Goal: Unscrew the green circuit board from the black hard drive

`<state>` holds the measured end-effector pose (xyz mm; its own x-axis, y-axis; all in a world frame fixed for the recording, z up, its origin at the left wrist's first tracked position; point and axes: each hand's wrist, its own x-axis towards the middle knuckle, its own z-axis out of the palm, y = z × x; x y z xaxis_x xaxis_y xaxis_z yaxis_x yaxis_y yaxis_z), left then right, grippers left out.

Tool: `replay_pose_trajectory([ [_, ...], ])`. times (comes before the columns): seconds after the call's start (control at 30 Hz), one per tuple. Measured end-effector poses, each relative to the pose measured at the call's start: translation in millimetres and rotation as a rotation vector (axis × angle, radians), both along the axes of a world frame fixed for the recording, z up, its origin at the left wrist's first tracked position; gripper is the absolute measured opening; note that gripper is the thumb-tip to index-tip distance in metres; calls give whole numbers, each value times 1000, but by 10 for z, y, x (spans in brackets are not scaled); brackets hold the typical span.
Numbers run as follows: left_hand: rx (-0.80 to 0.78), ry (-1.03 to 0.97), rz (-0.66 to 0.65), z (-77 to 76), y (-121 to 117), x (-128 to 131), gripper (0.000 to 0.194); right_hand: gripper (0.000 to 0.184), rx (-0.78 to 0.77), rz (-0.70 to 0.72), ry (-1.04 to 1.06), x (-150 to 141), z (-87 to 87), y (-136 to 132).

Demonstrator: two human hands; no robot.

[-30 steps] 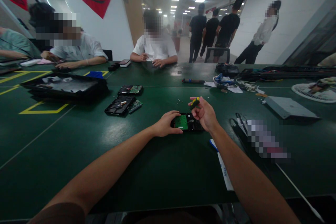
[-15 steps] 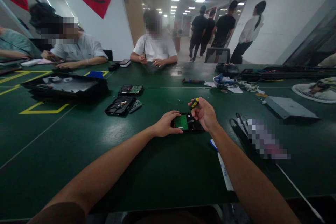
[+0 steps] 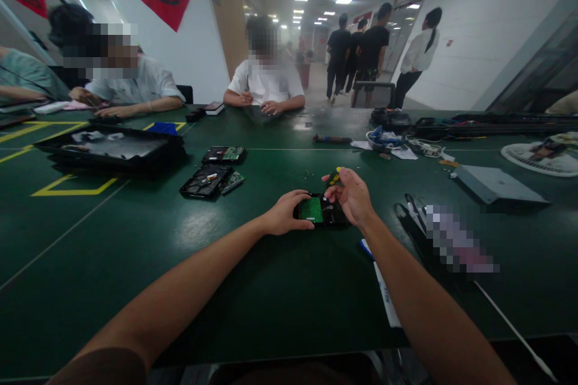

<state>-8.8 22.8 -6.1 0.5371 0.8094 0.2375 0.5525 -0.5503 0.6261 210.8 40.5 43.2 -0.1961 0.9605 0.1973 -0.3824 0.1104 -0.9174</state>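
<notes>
A hard drive point(image 3: 311, 210) with a green circuit board lies flat on the green table in front of me. My left hand point(image 3: 285, 214) grips its left end, thumb on the near edge and fingers on the far edge. Over the drive's right half, my right hand point(image 3: 354, 197) holds a screwdriver point(image 3: 333, 178) by its yellow and black handle. The fingers hide its tip, so I cannot tell whether it touches the drive. Just beyond the drive lie several tiny bits point(image 3: 308, 174), perhaps screws.
Left of centre are another drive point(image 3: 224, 154), a black casing point(image 3: 205, 181) and a loose circuit board point(image 3: 233, 182). Black trays point(image 3: 112, 147) are stacked farther left. A blue and white pen-like item point(image 3: 383, 289) lies by my right forearm, with a grey metal box point(image 3: 499, 185) beyond. Co-workers sit opposite.
My right hand and the screwdriver have shifted very slightly left, and the handle is tilted a little differently. My left hand keeps its grip. People in the background have walked left.
</notes>
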Motion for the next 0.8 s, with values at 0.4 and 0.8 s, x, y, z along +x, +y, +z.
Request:
replay_pose_trajectory([
  [0.4,-15,-13,3,-2,-4,-1,84,33,4,-46,-57,33,11,16],
  [0.8,-16,0,6,28,-17,-4,85,41,-3,0,-9,22,29,2],
])
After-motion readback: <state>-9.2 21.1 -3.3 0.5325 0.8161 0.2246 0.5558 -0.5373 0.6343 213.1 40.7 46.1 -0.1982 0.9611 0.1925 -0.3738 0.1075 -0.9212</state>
